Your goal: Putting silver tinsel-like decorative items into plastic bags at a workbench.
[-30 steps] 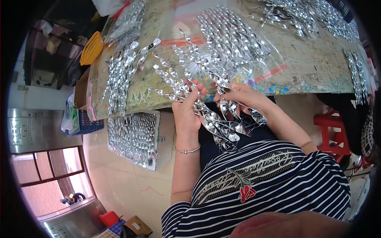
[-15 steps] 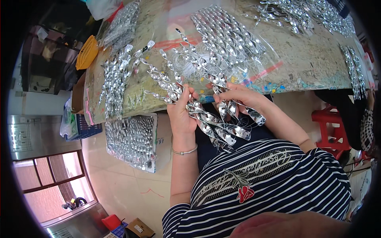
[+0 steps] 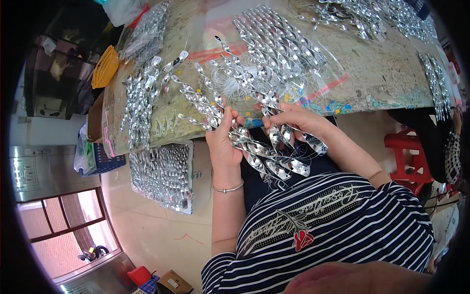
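Note:
My left hand [image 3: 225,139] is closed round a bundle of shiny silver twisted strips [image 3: 254,146], which run from the table edge down over my lap. To its right, my right hand [image 3: 293,120] grips a smaller bunch of the same twisted strips [image 3: 269,100], thumb across them. The far ends of both bunches lie over the table, close to a tangle of thin white string [image 3: 235,81]. Loose loops of thin string hang about the near ends above my lap. Fingers and strips hide the exact pinch points.
On the worn table [image 3: 377,88] lie more silver strips [image 3: 139,105] at left, a clear-wrapped stack [image 3: 279,41] and a far-right heap [image 3: 352,17]. A yellow basket [image 3: 105,66] is at the left edge. A wrapped pack [image 3: 161,176] sits below; a red stool [image 3: 409,157] stands right.
Both hands keep their hold in nearly the same place. The strips' far ends have shifted very slightly; the view has moved a little.

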Demonstrator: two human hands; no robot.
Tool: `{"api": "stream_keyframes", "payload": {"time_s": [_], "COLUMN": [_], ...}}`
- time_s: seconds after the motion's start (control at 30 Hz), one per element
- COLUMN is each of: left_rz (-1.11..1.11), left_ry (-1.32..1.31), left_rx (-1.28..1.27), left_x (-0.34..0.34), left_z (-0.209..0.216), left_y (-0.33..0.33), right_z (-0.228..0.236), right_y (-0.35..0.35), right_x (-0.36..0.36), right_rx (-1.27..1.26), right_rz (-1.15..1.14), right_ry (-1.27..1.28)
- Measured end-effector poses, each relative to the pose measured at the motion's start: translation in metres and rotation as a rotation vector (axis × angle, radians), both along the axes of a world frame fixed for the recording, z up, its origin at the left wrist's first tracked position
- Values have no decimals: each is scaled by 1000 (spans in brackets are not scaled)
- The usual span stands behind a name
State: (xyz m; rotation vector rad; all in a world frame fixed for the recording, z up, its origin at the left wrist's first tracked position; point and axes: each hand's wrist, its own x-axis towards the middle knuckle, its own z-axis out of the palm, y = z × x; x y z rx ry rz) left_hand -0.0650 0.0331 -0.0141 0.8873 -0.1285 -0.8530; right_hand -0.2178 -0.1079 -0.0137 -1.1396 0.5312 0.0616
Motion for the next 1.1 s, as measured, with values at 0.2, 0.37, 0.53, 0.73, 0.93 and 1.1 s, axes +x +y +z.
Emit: {"api": "stream_keyframes", "payload": {"time_s": [0.2,0.37,0.53,0.73,0.93,1.1], "left_rz": [20,67,27,32,-6,7], "left_ry": [18,-5,22,29,25,15], "left_rx": [14,-1,-59,-52,-107,-106], "left_x": [0,2,2,-2,-3,-3], "left_z": [1,-4,-3,5,7,9], "left_y": [1,0,2,1,2,3], "right_z": [-5,-4,-9,5,-8,-13], "right_y": [0,0,1,1,3,1], "right_x": [4,5,5,4,5,5], "right_rx": [56,100,75,-24,54,97], "right_rz": [7,13,21,41,-29,-14], "right_ry": [-34,-89,-75,-13,-47,-72]}}
